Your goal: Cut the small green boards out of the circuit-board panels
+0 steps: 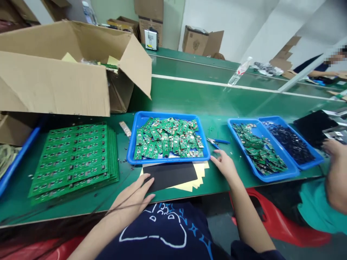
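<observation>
My left hand (132, 198) lies flat and open at the near edge of the green bench, fingertips touching the corner of a black sheet (169, 175) that rests on yellow sheets (199, 177). My right hand (225, 164) is open, fingers spread, resting on the bench beside the right corner of a blue tray (132, 144) full of small green circuit boards (168, 139). Blue-handled cutters (217, 142) lie just beyond my right hand.
A stack of large green circuit panels (74, 159) lies at left under an open cardboard box (54, 79). Two more blue trays (273, 176) stand at right with boards and dark parts. Another person's arm (336, 173) works at far right. A plastic bottle (238, 74) lies behind.
</observation>
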